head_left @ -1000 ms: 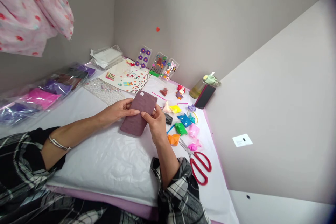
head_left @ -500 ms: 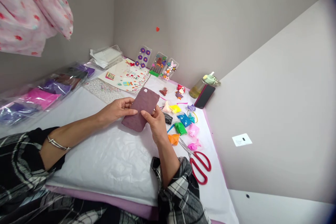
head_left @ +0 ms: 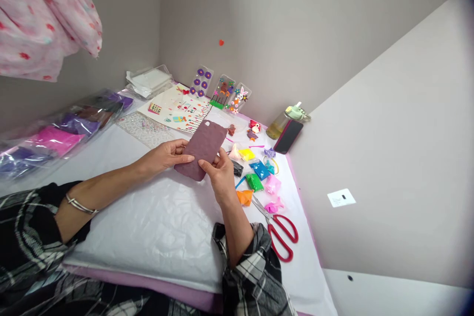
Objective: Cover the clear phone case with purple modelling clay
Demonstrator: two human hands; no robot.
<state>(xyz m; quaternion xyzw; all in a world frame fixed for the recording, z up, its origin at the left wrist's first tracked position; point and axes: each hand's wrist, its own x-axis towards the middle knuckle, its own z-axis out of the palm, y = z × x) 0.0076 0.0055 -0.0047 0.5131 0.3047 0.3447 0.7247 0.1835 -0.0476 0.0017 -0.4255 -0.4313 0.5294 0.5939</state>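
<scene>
A flat phone-case shape covered in dull purple-brown clay is held up at the middle, with a small opening near its top corner. My left hand grips its left edge, thumb on the front and fingers behind. On the right edge my right hand pinches it the same way, its thumb near the lower middle. Behind it lies a drawn paper sheet. Packets of coloured clay, among them a green one and a blue one, lie right of my right hand.
Red-handled scissors lie near the right edge. A phone leans on a bottle. Three decorated cases, one with a rabbit, stand at the wall. Bagged clay packs line the left side.
The clay-covered case has tilted between my hands; its lower edge has come up and its top has moved slightly up and right. Both hands keep their hold.
</scene>
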